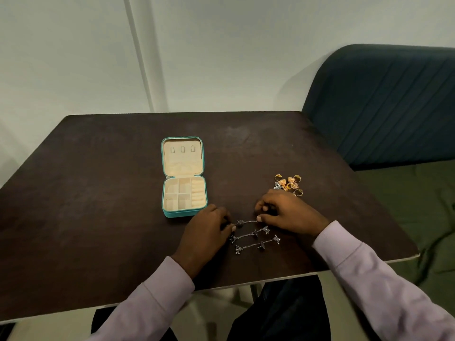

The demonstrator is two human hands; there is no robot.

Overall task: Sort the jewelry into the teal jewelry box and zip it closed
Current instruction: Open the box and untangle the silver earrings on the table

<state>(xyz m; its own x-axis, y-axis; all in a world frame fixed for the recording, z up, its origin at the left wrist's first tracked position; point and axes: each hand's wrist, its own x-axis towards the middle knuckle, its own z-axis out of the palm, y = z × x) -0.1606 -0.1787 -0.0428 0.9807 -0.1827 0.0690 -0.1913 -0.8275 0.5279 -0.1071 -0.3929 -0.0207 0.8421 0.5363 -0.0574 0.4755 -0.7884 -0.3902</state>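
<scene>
Nearest me, two loose silver chains (256,239) lie on the dark table (98,217). Just beyond, my left hand (206,230) and right hand (285,212) each pinch one end of a third silver chain (246,222), fingers curled narrow. The teal jewelry box (183,190) lies open just past my left hand. A gold jewelry pile (289,184) sits behind my right. A dark blue chair (384,104) stands beyond.

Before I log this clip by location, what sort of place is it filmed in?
Probably a plain indoor room, a home or small office corner rather than a workshop. A dark wooden table stands against a bare pale wall, with a teal upholstered chair beside it and a green floor covering below.
</scene>
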